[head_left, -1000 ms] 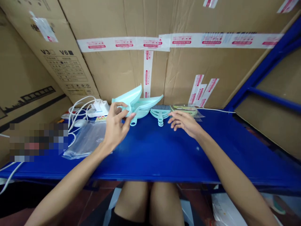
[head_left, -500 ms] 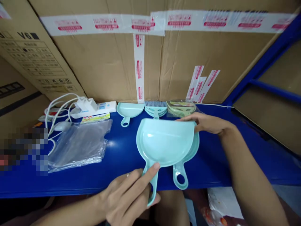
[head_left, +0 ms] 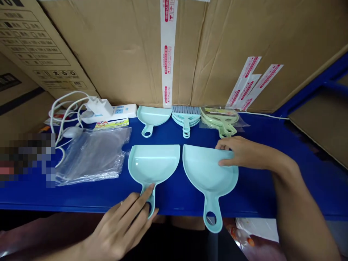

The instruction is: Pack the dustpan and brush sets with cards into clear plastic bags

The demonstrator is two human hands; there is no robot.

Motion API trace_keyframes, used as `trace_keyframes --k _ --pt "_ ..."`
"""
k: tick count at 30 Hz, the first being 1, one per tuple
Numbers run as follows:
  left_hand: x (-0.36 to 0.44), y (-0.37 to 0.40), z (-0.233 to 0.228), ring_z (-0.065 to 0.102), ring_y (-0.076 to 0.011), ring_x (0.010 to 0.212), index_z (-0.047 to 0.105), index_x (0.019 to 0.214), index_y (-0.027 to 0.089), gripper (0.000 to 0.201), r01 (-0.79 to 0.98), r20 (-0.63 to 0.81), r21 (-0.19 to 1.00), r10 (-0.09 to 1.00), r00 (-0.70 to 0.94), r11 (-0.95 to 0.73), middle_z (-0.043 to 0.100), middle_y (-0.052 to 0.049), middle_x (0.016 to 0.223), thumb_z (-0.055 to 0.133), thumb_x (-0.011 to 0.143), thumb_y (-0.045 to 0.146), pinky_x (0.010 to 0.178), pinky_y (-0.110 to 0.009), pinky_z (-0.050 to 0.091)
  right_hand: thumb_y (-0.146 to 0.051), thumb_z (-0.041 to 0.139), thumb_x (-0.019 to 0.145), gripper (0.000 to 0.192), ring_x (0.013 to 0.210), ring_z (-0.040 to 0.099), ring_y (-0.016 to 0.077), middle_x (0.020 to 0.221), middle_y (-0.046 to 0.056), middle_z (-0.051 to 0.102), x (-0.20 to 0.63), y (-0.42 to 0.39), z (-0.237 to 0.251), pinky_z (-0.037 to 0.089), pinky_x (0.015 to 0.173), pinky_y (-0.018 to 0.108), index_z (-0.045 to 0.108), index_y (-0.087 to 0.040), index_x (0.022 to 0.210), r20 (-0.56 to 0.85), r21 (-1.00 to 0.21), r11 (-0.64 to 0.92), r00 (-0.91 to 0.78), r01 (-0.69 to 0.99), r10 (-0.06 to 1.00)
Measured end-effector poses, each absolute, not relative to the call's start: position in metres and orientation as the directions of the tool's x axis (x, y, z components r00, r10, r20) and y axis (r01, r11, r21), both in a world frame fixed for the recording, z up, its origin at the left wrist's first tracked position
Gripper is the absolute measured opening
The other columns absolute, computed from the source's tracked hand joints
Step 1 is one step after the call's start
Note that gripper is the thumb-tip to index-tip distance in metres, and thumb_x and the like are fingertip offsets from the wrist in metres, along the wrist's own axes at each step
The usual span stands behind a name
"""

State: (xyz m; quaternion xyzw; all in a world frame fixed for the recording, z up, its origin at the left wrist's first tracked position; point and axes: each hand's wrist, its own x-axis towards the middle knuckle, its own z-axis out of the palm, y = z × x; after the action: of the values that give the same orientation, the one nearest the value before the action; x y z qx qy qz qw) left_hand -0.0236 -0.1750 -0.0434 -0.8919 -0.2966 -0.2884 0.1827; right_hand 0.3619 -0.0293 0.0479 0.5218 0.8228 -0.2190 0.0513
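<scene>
Two mint-green dustpans lie side by side on the blue shelf (head_left: 299,188). My left hand (head_left: 127,224) pinches the handle of the left dustpan (head_left: 153,165) at the shelf's front edge. My right hand (head_left: 244,154) rests flat on the top right corner of the right dustpan (head_left: 208,170), whose handle sticks out over the edge. Behind them, against the cardboard, lie a third mint dustpan (head_left: 152,116), a stack of mint brushes (head_left: 186,119) and a bagged pale green set (head_left: 220,117).
A pile of clear plastic bags (head_left: 92,156) lies at the left. Behind it sit a white power strip (head_left: 116,110) with a plug and looping white cables (head_left: 65,119). Taped cardboard boxes (head_left: 130,54) wall the back. A blue frame post (head_left: 315,87) rises at the right.
The two stacked dustpans in my hands have been drawn apart and laid flat side by side. My left hand slid the upper one to the left; the camera tilted down.
</scene>
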Motion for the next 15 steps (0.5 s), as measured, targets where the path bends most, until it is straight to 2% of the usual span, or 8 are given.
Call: trace_keyframes --k 3,8,10,13,15 --pt "-0.019 -0.172 -0.037 0.078 -0.0288 0.093 0.069 0.099 0.010 0.004 0.626 0.574 -0.072 0.481 0.663 -0.776 0.076 -0.020 0.128 0.067 0.098 0.013 0.072 -0.038 0.067 -0.053 0.075 0.076 0.034 0.088 0.067 0.0289 0.094 0.007 0.074 0.364 -0.027 0.047 0.048 0.078 0.038 0.073 -0.022 0.088 -0.295 -0.237 0.353 -0.413 0.905 0.862" --pt "-0.026 -0.177 -0.014 0.075 -0.0283 0.102 0.063 0.117 0.012 0.033 0.612 0.432 0.073 0.578 0.692 -0.787 0.073 -0.021 0.133 0.046 0.111 0.040 0.071 -0.035 0.064 -0.051 0.078 0.071 0.033 0.091 0.070 0.0299 0.097 0.008 0.077 0.365 -0.020 0.037 0.050 0.079 0.038 0.077 -0.022 0.088 -0.202 -0.197 0.394 -0.430 0.898 0.880" --pt "-0.029 -0.170 0.000 0.074 -0.0266 0.103 0.061 0.121 0.014 0.033 0.610 0.421 0.134 0.603 0.678 -0.781 0.074 -0.018 0.127 0.043 0.112 0.041 0.075 -0.034 0.063 -0.050 0.079 0.069 0.033 0.094 0.070 0.0316 0.098 0.008 0.079 0.363 -0.017 0.035 0.051 0.078 0.039 0.079 -0.023 0.088 -0.194 -0.147 0.390 -0.414 0.909 0.889" --pt "-0.024 -0.132 0.016 0.072 -0.0244 0.101 0.063 0.115 0.017 0.021 0.612 0.380 0.178 0.628 0.679 -0.770 0.074 -0.014 0.116 0.048 0.111 0.032 0.085 -0.036 0.060 -0.051 0.080 0.070 0.033 0.096 0.072 0.0332 0.098 0.008 0.080 0.359 -0.016 0.036 0.051 0.075 0.039 0.081 -0.023 0.087 -0.203 -0.071 0.391 -0.397 0.918 0.895" --pt "-0.015 -0.093 0.017 0.069 -0.0266 0.107 0.065 0.114 0.017 0.020 0.552 0.316 0.159 0.571 0.757 -0.819 0.074 -0.012 0.112 0.053 0.109 0.032 0.091 -0.040 0.060 -0.050 0.081 0.071 0.034 0.099 0.072 0.0339 0.102 0.008 0.082 0.356 -0.017 0.038 0.051 0.075 0.039 0.082 -0.023 0.092 -0.201 -0.035 0.387 -0.385 0.922 0.901"
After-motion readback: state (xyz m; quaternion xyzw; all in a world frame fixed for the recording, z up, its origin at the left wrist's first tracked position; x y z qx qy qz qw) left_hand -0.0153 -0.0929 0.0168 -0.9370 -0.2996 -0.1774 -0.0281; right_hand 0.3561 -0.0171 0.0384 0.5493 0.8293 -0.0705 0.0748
